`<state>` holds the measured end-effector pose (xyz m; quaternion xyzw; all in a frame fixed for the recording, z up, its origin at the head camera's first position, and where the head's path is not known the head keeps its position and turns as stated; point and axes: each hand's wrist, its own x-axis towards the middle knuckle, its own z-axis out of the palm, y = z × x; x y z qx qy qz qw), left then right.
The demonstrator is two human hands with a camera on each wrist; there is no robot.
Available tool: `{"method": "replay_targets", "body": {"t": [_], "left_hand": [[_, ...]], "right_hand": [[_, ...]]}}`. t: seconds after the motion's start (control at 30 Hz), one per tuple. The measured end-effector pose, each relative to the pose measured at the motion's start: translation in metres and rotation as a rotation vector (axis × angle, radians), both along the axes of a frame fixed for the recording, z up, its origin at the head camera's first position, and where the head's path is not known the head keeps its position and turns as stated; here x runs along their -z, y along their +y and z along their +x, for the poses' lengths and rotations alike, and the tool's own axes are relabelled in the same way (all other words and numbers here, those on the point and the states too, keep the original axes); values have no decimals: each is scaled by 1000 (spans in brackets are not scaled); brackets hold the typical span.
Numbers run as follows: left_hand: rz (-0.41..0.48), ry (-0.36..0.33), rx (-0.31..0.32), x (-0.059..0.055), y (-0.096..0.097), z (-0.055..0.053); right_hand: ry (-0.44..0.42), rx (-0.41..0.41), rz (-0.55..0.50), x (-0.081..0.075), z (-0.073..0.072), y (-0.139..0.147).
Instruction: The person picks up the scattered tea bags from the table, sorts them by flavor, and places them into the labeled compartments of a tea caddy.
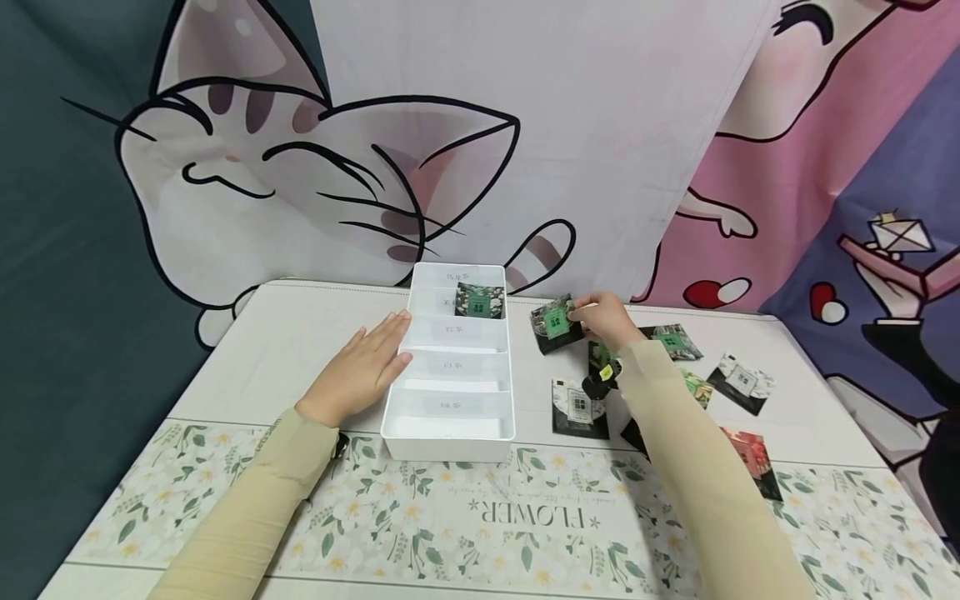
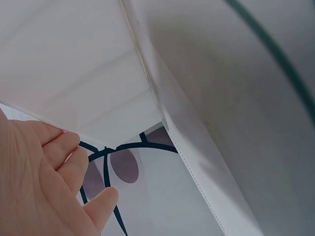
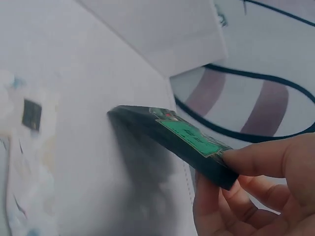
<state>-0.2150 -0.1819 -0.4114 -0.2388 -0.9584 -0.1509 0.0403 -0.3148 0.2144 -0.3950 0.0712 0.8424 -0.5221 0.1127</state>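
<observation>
My right hand (image 1: 604,318) pinches a dark packet (image 1: 556,323) with a green label by its edge. In the right wrist view the same packet (image 3: 182,137) is tilted above the white tabletop, thumb on its printed face. To its left stands a long white box (image 1: 447,448) divided into a row of compartments. One packet with a green label (image 1: 480,301) sits in the second compartment from the far end. My left hand (image 1: 358,367) rests along the box's left side, fingers extended; the left wrist view shows those fingers (image 2: 69,152) touching the box wall.
Several packets lie right of the box: a white-labelled one (image 1: 580,408), a green one (image 1: 677,342), another white one (image 1: 741,382) and a red one (image 1: 753,460). Some are partly covered by the right arm. A flowered mat (image 1: 450,525) runs along the front; a cat-print cloth (image 1: 600,108) hangs behind.
</observation>
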Motion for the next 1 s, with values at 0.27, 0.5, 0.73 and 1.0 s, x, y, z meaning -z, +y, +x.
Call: {"method": "replay_targets", "body": {"t": [0.27,0.5,0.73,1.0], "left_hand": [[-4,-5,-2,0,1,1],[-6,-2,-3,0,0,1],[-9,5,-1,1,0,-1],[-19,-5,-4,-1,0,0]], "right_hand": [[23,34,-96,-8,15,-2],[55,70,-166,-16,27,-3],[128,104,-272,-23,44,-4],[225,115,-386,-28,63,-14]]}}
